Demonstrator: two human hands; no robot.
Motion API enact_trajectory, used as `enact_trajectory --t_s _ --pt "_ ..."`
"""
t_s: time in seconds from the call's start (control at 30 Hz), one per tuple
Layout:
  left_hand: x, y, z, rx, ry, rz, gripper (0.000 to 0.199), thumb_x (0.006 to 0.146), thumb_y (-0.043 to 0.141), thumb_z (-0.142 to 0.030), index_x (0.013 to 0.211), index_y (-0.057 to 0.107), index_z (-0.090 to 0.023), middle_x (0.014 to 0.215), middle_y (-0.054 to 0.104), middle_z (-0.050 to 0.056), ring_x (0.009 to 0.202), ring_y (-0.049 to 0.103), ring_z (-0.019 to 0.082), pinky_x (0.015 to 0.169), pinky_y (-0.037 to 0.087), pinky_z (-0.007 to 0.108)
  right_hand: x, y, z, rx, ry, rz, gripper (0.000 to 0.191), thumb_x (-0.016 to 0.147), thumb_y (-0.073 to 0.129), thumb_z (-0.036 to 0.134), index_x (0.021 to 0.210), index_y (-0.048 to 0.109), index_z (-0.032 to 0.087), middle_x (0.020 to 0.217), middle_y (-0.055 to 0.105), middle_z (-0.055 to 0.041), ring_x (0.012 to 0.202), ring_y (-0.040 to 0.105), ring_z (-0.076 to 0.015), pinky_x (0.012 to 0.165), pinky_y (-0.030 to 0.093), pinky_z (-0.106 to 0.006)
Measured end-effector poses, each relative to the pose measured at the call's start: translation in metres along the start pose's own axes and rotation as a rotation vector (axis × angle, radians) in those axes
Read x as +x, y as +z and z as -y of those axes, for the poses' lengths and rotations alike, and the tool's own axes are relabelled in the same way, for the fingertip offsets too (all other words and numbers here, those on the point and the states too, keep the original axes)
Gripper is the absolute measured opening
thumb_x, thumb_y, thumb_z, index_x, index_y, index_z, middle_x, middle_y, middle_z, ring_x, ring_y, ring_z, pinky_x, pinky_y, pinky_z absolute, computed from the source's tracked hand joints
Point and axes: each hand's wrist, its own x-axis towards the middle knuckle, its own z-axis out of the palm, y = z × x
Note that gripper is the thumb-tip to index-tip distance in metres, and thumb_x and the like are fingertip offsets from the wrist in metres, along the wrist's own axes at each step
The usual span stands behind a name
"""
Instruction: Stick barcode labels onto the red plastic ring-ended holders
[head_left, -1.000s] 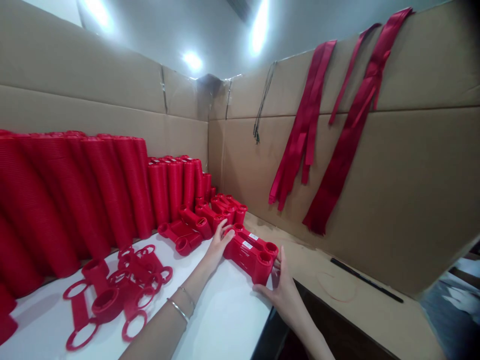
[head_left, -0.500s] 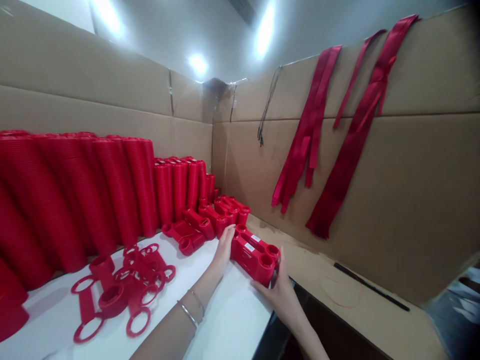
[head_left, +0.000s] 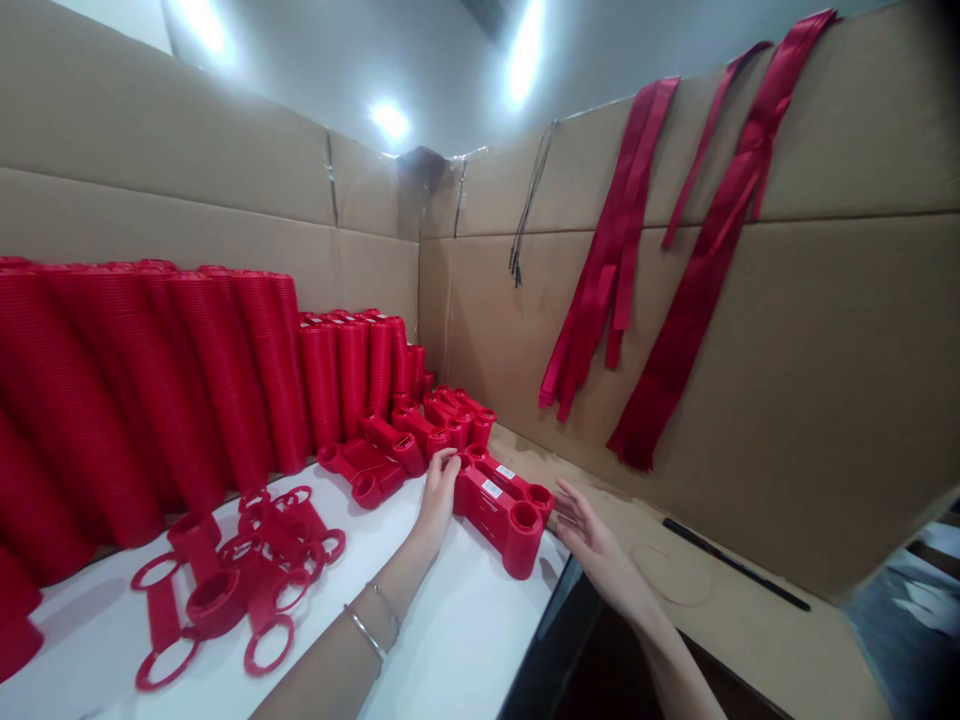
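Two stacks of red link-shaped pieces (head_left: 484, 505) stand side by side at the white table's right edge, each with a small white label on top. My left hand (head_left: 439, 492) rests against their far left end, its fingers bent round the end of the nearer stack. Just off their right end is my right hand (head_left: 589, 530), fingers spread, with nothing in it. More red stacks (head_left: 394, 445) lie behind my left hand. Loose flat red pieces with ring ends (head_left: 277, 560) are heaped on the table to the left.
Tall red columns (head_left: 225, 370) line the left cardboard wall. Red ribbons (head_left: 682, 320) and thin dark cords (head_left: 531, 205) hang on the right wall (head_left: 825, 400). A black strip (head_left: 735, 563) lies on the cardboard surface at right. The white table (head_left: 442, 620) has a dark edge beside my right forearm.
My right hand has let go of the stacks' right end and moved off to the right, its fingers opening. My left hand stays at the other end. The view has shifted slightly.
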Motion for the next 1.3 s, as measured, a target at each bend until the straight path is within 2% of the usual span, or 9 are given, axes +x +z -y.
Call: enact_trajectory --t_s 0.23,0.43,0.57,0.67,0.77,0.9,1.07,1.23,1.3 --pt "-0.008 -0.001 -0.022 0.230 0.239 -0.020 0.026 0.085 0.037 -0.035 0.108 0.043 -0.023 0.113 0.049 0.007 0.108 0.046 0.021 0.095 0.033 0.037 0.033 -0.009 0.044 -0.256 -0.072 -0.014 0.054 0.078 0.045 0.028 0.130 0.032 0.019 0.128 0.044 -0.0101 0.117 0.044 -0.0198 0.099 0.035 -0.039" --pt "-0.033 -0.001 -0.053 0.530 0.607 0.363 0.023 0.078 0.047 -0.017 0.097 0.058 -0.021 0.104 0.057 0.005 0.104 0.045 0.022 0.097 0.029 0.039 0.083 0.010 0.079 -0.686 -0.039 0.277 0.051 0.073 0.054 0.033 0.119 0.050 0.012 0.108 0.060 -0.0127 0.092 0.059 -0.0227 0.079 0.046 -0.033" --pt "-0.038 -0.003 -0.055 0.882 0.870 0.414 0.033 0.078 0.037 -0.006 0.108 0.050 -0.016 0.111 0.052 0.009 0.105 0.042 0.021 0.092 0.033 0.039 0.096 0.022 0.083 -0.732 -0.017 0.369 0.036 0.068 0.060 0.031 0.099 0.062 0.012 0.078 0.067 -0.0075 0.067 0.062 -0.0206 0.061 0.047 -0.029" --pt "-0.041 -0.013 -0.061 0.981 0.814 0.414 0.027 0.078 0.036 -0.006 0.097 0.052 -0.016 0.101 0.054 0.008 0.094 0.046 0.019 0.083 0.039 0.034 0.081 0.026 0.098 -0.762 -0.083 0.287 0.033 0.072 0.056 0.031 0.101 0.060 0.014 0.095 0.064 -0.0098 0.086 0.059 -0.0237 0.073 0.045 -0.032" --pt "-0.046 -0.032 -0.072 1.123 0.604 0.625 0.019 0.077 0.040 -0.011 0.089 0.054 -0.019 0.092 0.056 0.005 0.082 0.051 0.017 0.072 0.041 0.028 0.047 0.036 0.115 -0.777 -0.266 0.091 0.028 0.083 0.042 0.027 0.105 0.056 0.018 0.107 0.058 -0.0090 0.101 0.051 -0.0225 0.087 0.038 -0.036" --pt "-0.049 -0.062 -0.085 1.311 0.203 0.832 0.014 0.073 0.049 -0.021 0.085 0.058 -0.019 0.081 0.059 0.004 0.070 0.054 0.017 0.060 0.041 0.026 -0.002 0.071 0.105 -0.717 -0.435 0.419 0.025 0.082 0.042 0.016 0.100 0.058 0.019 0.100 0.060 -0.0060 0.092 0.054 -0.0177 0.082 0.043 -0.029" --pt "-0.040 -0.091 -0.096 1.334 0.152 0.759 0.017 0.075 0.040 -0.013 0.075 0.056 -0.017 0.076 0.060 0.004 0.068 0.053 0.017 0.061 0.039 0.027 -0.020 0.114 0.063 -0.737 -0.446 0.688 0.028 0.077 0.049 0.015 0.104 0.058 0.017 0.103 0.060 -0.0088 0.096 0.052 -0.0231 0.083 0.043 -0.032" --pt "-0.036 -0.102 -0.114 1.247 0.168 0.649 0.016 0.080 0.041 -0.024 0.084 0.055 -0.018 0.078 0.059 0.003 0.070 0.053 0.016 0.062 0.040 0.027 -0.017 0.102 0.074 -0.677 -0.373 0.621 0.035 0.078 0.036 0.008 0.104 0.057 0.016 0.089 0.063 -0.0076 0.081 0.057 -0.0182 0.075 0.045 -0.029" --pt "-0.038 -0.098 -0.122 1.184 0.193 0.607 0.022 0.085 0.036 -0.030 0.092 0.053 -0.018 0.082 0.058 0.003 0.074 0.053 0.016 0.066 0.041 0.027 -0.016 0.085 0.085 -0.506 -0.153 0.493 0.035 0.079 0.030 0.009 0.104 0.052 0.018 0.069 0.058 -0.0012 0.059 0.054 -0.0119 0.059 0.044 -0.023"
